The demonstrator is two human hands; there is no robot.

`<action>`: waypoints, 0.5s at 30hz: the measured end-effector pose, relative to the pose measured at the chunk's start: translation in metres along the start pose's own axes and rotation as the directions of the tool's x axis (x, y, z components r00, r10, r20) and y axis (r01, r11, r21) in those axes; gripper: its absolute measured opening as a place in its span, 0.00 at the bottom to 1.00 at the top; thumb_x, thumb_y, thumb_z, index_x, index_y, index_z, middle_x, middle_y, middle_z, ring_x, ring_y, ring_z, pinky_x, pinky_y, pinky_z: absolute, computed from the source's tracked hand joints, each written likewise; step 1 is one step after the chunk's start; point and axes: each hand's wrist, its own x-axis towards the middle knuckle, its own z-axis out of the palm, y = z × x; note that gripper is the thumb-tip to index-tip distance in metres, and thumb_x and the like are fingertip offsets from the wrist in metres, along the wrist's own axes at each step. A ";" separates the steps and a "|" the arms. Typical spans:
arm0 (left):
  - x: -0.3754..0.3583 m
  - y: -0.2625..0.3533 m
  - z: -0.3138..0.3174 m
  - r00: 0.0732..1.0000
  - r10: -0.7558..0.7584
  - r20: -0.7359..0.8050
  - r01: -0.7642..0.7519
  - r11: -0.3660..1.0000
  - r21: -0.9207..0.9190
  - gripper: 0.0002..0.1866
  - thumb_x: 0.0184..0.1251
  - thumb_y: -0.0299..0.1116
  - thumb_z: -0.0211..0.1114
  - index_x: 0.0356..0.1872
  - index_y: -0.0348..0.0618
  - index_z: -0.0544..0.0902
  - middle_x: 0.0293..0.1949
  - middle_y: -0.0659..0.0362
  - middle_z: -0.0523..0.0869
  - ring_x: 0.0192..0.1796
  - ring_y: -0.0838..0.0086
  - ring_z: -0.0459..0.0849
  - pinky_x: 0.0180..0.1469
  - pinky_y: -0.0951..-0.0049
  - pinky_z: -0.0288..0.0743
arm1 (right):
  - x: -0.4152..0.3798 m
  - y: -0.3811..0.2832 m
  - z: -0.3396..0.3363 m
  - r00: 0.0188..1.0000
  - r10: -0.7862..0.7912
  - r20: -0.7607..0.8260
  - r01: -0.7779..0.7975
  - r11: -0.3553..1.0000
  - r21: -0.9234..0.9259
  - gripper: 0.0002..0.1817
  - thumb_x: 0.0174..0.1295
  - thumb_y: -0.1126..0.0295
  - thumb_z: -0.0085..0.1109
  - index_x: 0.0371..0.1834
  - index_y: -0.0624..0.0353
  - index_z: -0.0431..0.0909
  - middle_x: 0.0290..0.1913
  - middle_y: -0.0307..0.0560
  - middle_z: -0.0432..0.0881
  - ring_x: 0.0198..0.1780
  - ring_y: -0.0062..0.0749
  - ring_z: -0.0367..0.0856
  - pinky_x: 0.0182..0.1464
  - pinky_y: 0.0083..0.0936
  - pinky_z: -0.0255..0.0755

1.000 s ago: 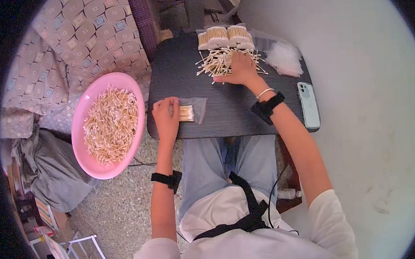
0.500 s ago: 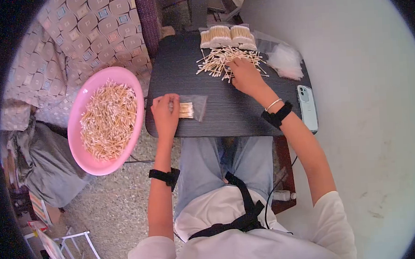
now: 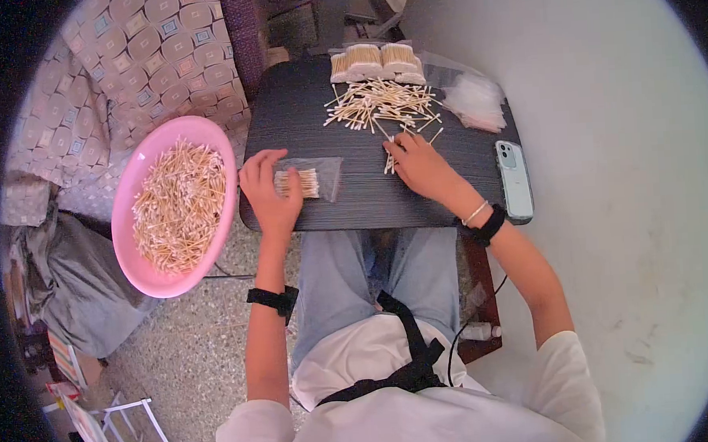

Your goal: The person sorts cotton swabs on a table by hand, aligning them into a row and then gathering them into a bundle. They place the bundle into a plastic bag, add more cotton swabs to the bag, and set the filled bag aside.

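My left hand (image 3: 269, 195) rests at the left end of a small clear plastic bag (image 3: 331, 177), thumb and fingers apart. Inside that bag lies a short row of cotton swabs (image 3: 309, 183). My right hand (image 3: 429, 169) is low over the black table, its fingers closed around a few loose cotton swabs (image 3: 389, 163) whose white tips point toward me. Just beyond it spreads a loose heap of cotton swabs (image 3: 381, 102), with some stray ones near the fingers.
Packed bundles of swabs (image 3: 365, 59) line the far edge of the table (image 3: 354, 214). To the right are clear bags (image 3: 476, 102) and a phone (image 3: 515, 182). A pink basin (image 3: 122, 233) full of swabs stands left of the table.
My right hand has come back from the heap toward me, bringing a few swabs. My left hand's fingers have spread, uncovering more of the bagged swabs. The view has shifted slightly.
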 end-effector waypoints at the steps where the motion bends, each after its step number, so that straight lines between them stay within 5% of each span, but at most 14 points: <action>1: 0.000 0.008 -0.002 0.998 0.061 -0.001 -0.060 0.998 0.036 0.17 0.54 0.29 0.68 0.47 0.44 0.81 0.49 0.53 0.80 0.53 0.55 0.76 0.57 0.58 0.68 | -0.006 -0.005 -0.001 1.000 0.013 0.011 -0.013 1.000 0.018 0.22 0.57 0.73 0.58 0.58 0.61 0.76 0.49 0.53 0.76 0.52 0.49 0.75 0.53 0.41 0.74; 6: -0.008 0.081 0.027 0.932 0.190 0.308 -0.103 0.955 -0.277 0.23 0.57 0.34 0.69 0.55 0.44 0.78 0.56 0.48 0.76 0.62 0.49 0.72 0.66 0.53 0.63 | -0.021 -0.016 -0.021 0.995 0.090 -0.051 -0.086 0.993 0.083 0.25 0.55 0.75 0.60 0.59 0.56 0.75 0.54 0.51 0.75 0.57 0.50 0.72 0.58 0.49 0.68; 11: -0.021 0.107 0.081 0.870 0.189 0.455 -0.176 0.982 -0.072 0.37 0.62 0.45 0.67 0.70 0.45 0.66 0.67 0.42 0.68 0.71 0.43 0.62 0.72 0.45 0.55 | -0.006 0.016 -0.004 0.916 0.275 -0.292 -0.243 0.960 0.142 0.29 0.55 0.73 0.61 0.64 0.52 0.72 0.61 0.55 0.72 0.64 0.53 0.68 0.63 0.50 0.64; 15: -0.027 0.101 0.104 0.844 0.158 0.513 -0.225 0.972 0.071 0.40 0.64 0.50 0.64 0.73 0.40 0.62 0.72 0.42 0.63 0.74 0.43 0.59 0.74 0.41 0.48 | 0.010 0.021 0.015 0.917 0.307 -0.254 -0.313 0.950 0.016 0.32 0.58 0.75 0.59 0.69 0.51 0.68 0.66 0.54 0.70 0.67 0.52 0.68 0.67 0.47 0.62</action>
